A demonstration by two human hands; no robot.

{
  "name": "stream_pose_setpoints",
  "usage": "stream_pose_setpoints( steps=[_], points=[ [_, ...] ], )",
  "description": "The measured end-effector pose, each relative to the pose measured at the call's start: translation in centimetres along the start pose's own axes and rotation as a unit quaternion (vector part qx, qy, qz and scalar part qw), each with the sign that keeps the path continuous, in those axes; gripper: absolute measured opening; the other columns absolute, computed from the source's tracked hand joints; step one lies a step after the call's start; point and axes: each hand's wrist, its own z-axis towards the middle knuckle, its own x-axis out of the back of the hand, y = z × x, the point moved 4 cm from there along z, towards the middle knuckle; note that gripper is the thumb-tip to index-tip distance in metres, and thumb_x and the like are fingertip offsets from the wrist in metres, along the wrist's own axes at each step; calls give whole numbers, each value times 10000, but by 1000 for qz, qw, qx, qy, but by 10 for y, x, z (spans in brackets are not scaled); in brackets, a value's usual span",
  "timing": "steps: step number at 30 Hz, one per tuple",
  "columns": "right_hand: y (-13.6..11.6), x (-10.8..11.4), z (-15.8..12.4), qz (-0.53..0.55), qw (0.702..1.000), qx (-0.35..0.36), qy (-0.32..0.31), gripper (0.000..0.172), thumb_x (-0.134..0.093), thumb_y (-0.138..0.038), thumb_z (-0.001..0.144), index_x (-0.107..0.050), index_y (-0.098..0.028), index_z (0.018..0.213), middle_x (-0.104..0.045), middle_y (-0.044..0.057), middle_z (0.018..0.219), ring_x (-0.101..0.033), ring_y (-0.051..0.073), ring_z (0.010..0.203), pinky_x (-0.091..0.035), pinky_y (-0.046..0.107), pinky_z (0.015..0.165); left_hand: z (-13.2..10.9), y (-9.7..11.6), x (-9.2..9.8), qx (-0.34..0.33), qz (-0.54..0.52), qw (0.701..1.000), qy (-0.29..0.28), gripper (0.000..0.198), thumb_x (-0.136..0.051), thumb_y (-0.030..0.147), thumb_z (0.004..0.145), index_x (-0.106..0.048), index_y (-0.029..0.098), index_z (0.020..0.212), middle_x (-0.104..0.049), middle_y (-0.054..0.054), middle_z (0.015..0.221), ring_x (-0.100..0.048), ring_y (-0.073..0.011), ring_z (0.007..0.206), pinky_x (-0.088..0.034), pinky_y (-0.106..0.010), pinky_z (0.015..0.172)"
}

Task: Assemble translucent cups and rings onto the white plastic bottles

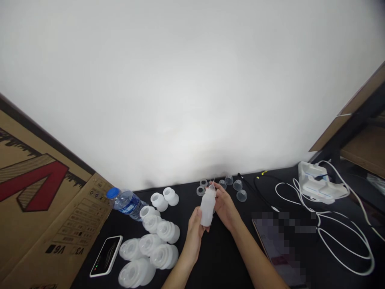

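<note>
A small white translucent feeding bottle (207, 209) with a clear teat (211, 186) at its top is tilted slightly to the right. My left hand (195, 229) is wrapped around the lower body of this bottle. At its neck, the fingers of my right hand (224, 205) close round the collar below the teat. Just behind the bottle lie two clear rings (200, 191). To the right of them are several clear dome caps (237, 185). Several white bottles (164, 256) are grouped left of my hands, and some of them show ringed tops.
A water bottle with a blue cap (126, 201) and a phone-like device (106, 256) are on the left, beside a cardboard box (60, 224). On the right are a dark flat device (278, 245), looped white cables (343, 263) and a white power strip (319, 182). A pale wall (186, 92) stands behind.
</note>
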Motion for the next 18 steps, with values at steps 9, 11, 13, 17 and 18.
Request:
stream_pose_setpoints(
  steps=[9,11,13,17,18],
  points=[
    [3,6,4,-14,1000,14,16,502,-991,-386,776,-743,-230,1182,-819,61,1094,-743,230,963,-558,338,864,3,4,5,-47,68,996,24,520,-782,678,905,-721,177,1032,-591,-10,849,-467,-133,728,-401,-237,629],
    [5,6,5,-16,1000,9,10,525,-980,-433,783,-748,-223,1204,-823,76,1113,-747,241,979,-563,348,872,3,2,5,-29,44,998,22,552,-740,706,923,-727,168,1048,-604,-23,850,-480,-144,734,-408,-250,637],
    [6,6,6,-20,1000,3,5,532,-969,-465,789,-753,-218,1208,-827,84,1106,-750,254,989,-564,362,885,3,-1,4,-3,12,1000,24,593,-692,739,939,-730,154,1028,-615,-37,832,-499,-159,743,-417,-267,653],
    [6,8,6,-20,1000,15,12,492,-978,-399,792,-747,-235,1194,-822,52,1052,-748,233,939,-560,351,865,3,-1,5,-9,29,999,24,566,-731,711,924,-743,151,1006,-619,-33,827,-490,-160,745,-398,-270,665],
    [6,8,6,-20,1000,17,15,490,-981,-387,790,-745,-237,1193,-817,43,1029,-743,224,913,-559,343,847,4,0,6,-21,50,998,24,542,-767,688,905,-748,156,1003,-611,-22,825,-477,-154,738,-385,-265,660]
  ],
)
